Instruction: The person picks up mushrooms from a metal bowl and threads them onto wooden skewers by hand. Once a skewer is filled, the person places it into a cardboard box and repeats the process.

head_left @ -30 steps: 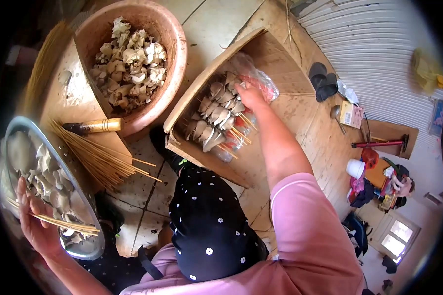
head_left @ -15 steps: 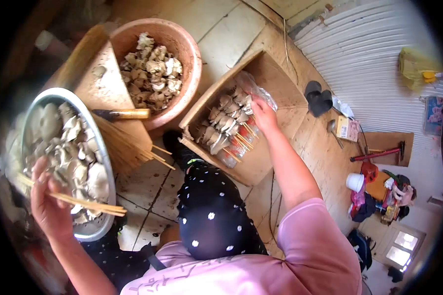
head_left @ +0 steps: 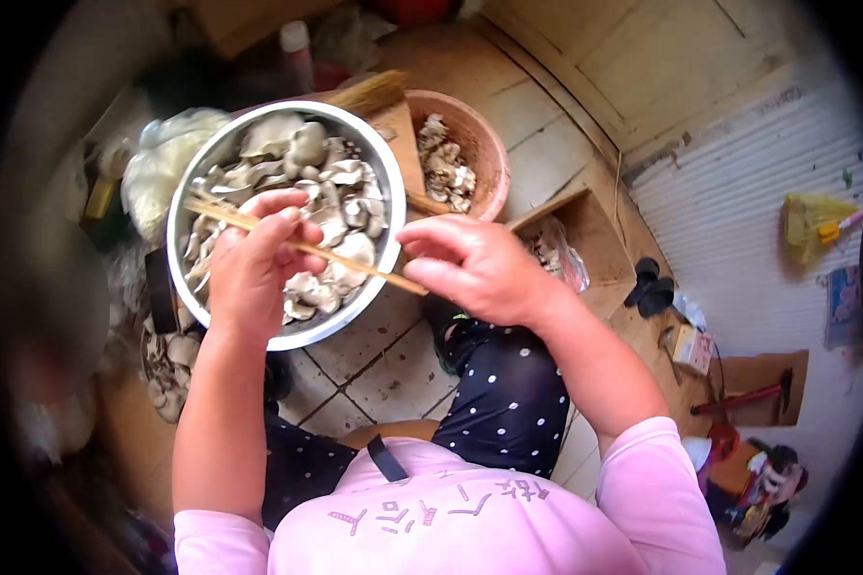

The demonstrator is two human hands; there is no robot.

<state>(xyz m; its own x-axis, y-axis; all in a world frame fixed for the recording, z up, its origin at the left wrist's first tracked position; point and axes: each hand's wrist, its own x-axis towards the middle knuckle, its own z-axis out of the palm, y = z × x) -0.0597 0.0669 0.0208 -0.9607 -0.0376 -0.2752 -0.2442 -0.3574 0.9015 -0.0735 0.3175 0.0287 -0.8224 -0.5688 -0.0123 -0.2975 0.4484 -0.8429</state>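
Note:
A bundle of thin bamboo skewers (head_left: 355,264) slants across a metal bowl (head_left: 393,182) of grey oyster mushrooms (head_left: 326,187). My left hand (head_left: 254,259) is closed around the bundle, over the near part of the bowl. My right hand (head_left: 479,266) is just right of the bowl's rim, fingers half bent, with a gap between them and the thumb. Its thumb is right beside the free ends of the skewers. Behind the right forearm, a cardboard box (head_left: 590,230) shows part of some mushrooms and clear plastic (head_left: 568,259).
A pink basin (head_left: 489,158) of mushroom pieces (head_left: 446,168) stands behind the bowl, beside a board (head_left: 398,134) and a straw broom (head_left: 369,93). More mushrooms (head_left: 171,364) lie at lower left. Dark slippers (head_left: 650,289) and a hammer (head_left: 748,395) are on the right.
My right hand has left the cardboard box and come over to the skewers' ends. The left hand, still holding the skewers, is now nearer the middle. The view has turned left.

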